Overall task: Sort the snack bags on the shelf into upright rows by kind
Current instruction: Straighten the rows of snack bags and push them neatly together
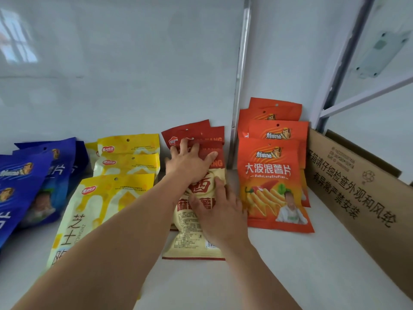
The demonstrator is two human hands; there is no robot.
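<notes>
We see two bare forearms, uncovered from the lower edge of the picture up to the wrists, with no sleeve on either. Our left hand (190,163) and right hand (220,217) are bare too: no glove, ring, watch or band shows. The fingernails we can make out are short and unpainted.

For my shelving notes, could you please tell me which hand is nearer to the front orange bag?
Right. The right hand lies just beside the front orange bag; the left hand is farther left, on the dark red bags.
</notes>
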